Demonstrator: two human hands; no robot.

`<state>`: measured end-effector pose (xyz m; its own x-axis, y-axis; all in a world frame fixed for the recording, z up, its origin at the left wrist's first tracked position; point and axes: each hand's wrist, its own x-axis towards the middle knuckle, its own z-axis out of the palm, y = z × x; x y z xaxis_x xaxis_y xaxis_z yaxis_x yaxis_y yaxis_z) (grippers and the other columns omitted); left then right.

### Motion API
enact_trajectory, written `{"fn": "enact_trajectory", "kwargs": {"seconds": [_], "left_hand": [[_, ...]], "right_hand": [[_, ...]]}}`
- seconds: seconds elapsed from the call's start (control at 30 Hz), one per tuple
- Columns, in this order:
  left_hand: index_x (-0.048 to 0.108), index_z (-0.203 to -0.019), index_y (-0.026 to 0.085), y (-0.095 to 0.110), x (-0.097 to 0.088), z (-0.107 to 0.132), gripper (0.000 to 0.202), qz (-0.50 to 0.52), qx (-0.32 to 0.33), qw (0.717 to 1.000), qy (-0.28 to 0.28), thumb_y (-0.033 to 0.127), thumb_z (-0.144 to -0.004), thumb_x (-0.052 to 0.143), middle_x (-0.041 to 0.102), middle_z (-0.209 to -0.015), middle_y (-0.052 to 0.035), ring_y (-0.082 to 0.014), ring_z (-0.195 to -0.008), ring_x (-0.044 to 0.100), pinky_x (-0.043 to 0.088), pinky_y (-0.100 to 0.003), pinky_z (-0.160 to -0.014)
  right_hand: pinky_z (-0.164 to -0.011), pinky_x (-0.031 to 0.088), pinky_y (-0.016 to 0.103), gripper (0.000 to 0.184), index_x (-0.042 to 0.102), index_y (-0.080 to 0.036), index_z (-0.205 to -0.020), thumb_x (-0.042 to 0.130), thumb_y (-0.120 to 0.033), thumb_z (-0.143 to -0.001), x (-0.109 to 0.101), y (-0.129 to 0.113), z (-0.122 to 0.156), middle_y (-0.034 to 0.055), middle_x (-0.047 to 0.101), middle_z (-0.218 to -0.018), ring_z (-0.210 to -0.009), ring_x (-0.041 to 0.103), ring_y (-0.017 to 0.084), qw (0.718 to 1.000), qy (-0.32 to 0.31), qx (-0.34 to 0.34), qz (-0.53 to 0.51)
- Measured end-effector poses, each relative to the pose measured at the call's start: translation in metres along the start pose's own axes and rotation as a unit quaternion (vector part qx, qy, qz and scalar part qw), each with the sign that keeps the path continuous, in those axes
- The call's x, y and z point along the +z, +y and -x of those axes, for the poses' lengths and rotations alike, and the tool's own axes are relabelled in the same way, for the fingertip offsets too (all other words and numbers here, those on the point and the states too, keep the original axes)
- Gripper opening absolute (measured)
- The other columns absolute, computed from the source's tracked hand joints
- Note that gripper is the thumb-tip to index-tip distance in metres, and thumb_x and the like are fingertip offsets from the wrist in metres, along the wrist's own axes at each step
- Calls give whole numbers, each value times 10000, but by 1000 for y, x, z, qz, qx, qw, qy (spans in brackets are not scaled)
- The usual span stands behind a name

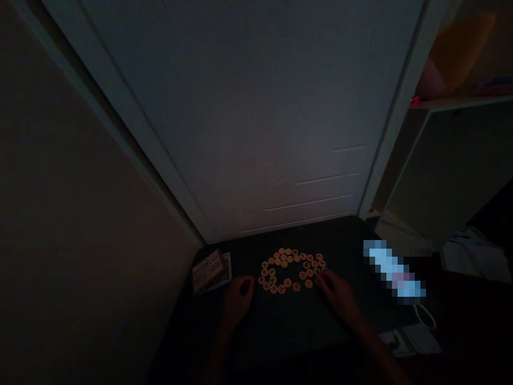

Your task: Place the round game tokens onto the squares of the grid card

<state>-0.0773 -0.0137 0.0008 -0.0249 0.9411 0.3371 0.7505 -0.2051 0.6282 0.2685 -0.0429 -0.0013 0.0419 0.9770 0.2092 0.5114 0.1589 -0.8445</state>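
Observation:
Round wooden xiangqi pieces with red or dark characters lie in an uneven ring on a dark tabletop; a few near the back look blank on top. At the ring's right side my right hand has its fingertips pinched at a xiangqi piece, partly covering it. My left hand rests left of the ring, apart from the pieces. Its thumb and fingers are curled together around a dark gap, and nothing shows in them. The dim light blurs the finger details.
A box with printed lid sits tilted on a pale tray at the left. A bright pixelated object lies right, with a white cord nearby. Behind the dark table stands a white panel with heart reliefs.

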Motion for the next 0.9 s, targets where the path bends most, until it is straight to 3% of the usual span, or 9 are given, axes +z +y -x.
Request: {"fn": "enact_trajectory", "kwargs": {"seconds": [0.23, 0.53, 0.73, 0.9], "left_hand": [[722, -971, 244, -4, 1, 1, 259, -2, 1, 1000, 0, 428, -899, 555, 753, -961, -47, -234, -879, 709, 572, -388, -826], [726, -964, 255, -2, 0, 0, 272, -11, -7, 1000, -2, 441, -911, 535, 754, -960, -44, -241, -887, 707, 576, -395, -843], [726, -973, 262, -7, 2, 1, 261, -12, -1, 1000, 6, 447, -899, 557, 756, -983, -38, -246, -916, 709, 575, -390, -853], [720, -977, 253, -4, 3, 2, 273, -7, -9, 1000, 11, 453, -907, 548, 753, -990, -41, -246, -932, 705, 564, -392, -874]], "right_hand": [[-812, 530, 355, 334, 713, -253, -916, 498, -505, -963, 7, 6, -1, 69, 726, -942, -879, 670, 240, 996, 3, -61, 67], [-783, 542, 356, 361, 721, -272, -926, 506, -560, -955, 8, 11, 0, 68, 708, -917, -852, 674, 239, 996, 17, -25, 84], [-787, 542, 364, 389, 703, -256, -966, 468, -566, -970, 4, 10, 2, 86, 732, -959, -866, 693, 253, 995, 76, 6, 63], [-736, 535, 348, 392, 702, -249, -918, 480, -570, -956, -1, 3, 4, 83, 736, -916, -819, 688, 250, 997, 58, 14, 57]]}}
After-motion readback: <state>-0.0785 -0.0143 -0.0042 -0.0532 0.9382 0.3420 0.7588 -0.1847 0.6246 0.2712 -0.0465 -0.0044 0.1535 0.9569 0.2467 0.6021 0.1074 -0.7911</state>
